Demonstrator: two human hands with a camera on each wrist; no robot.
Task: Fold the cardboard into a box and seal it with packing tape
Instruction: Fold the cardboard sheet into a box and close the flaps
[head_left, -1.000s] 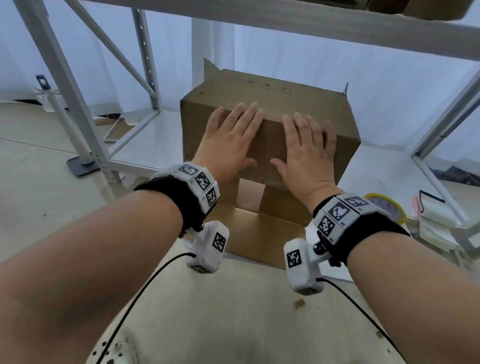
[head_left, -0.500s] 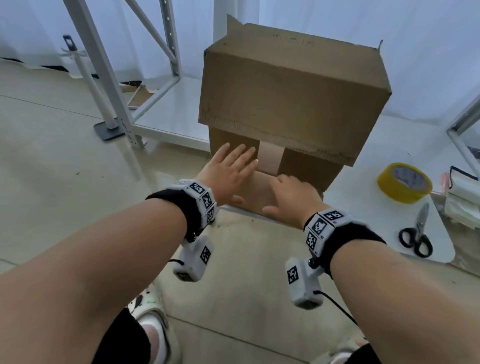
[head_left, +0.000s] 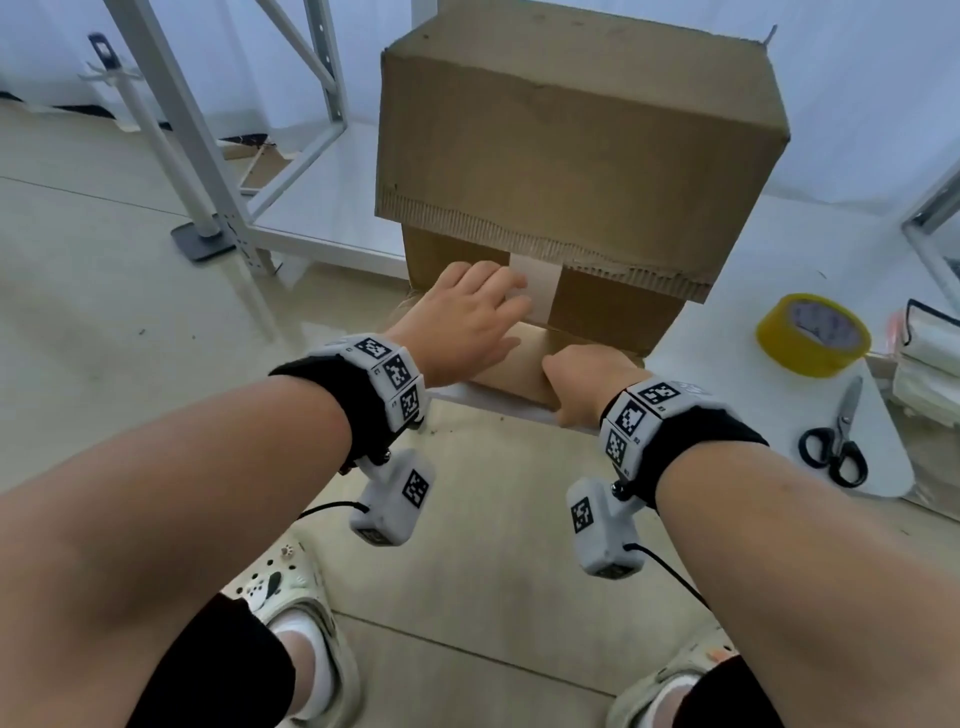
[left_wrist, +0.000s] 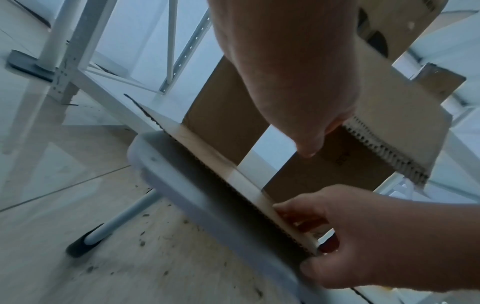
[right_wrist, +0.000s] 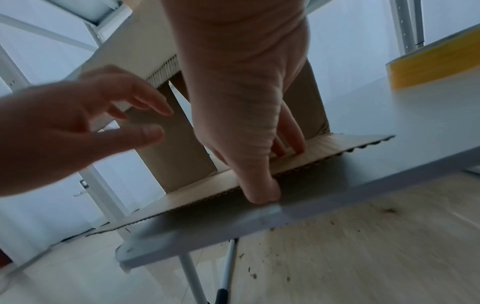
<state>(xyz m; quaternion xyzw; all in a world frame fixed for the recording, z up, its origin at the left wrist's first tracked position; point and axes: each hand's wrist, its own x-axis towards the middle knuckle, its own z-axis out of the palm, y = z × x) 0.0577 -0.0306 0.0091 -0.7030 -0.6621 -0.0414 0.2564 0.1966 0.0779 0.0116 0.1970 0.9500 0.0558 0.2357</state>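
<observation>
The brown cardboard box (head_left: 571, 156) lies on its side on the white table (head_left: 727, 322), its open end facing me. Its upper flap (head_left: 545, 208) hangs forward over the opening. Two inner side flaps stand folded in with a narrow gap (left_wrist: 267, 156) between them. My left hand (head_left: 467, 306) is held open, its straight fingers reaching at the left side flap (left_wrist: 221, 115) near that gap. My right hand (head_left: 587, 379) pinches the front edge of the bottom flap (right_wrist: 337, 144), which lies flat on the table, thumb under it and fingers (right_wrist: 291, 142) on top.
A yellow roll of packing tape (head_left: 813, 332) and black-handled scissors (head_left: 836, 441) lie on the table right of the box. A white metal shelf frame (head_left: 176, 114) stands at the left. Folded white items (head_left: 930, 358) sit at the far right.
Both hands came down off the upper flap to the lower part of the opening. My right hand has taken hold of the bottom flap's edge, and my view has pulled back.
</observation>
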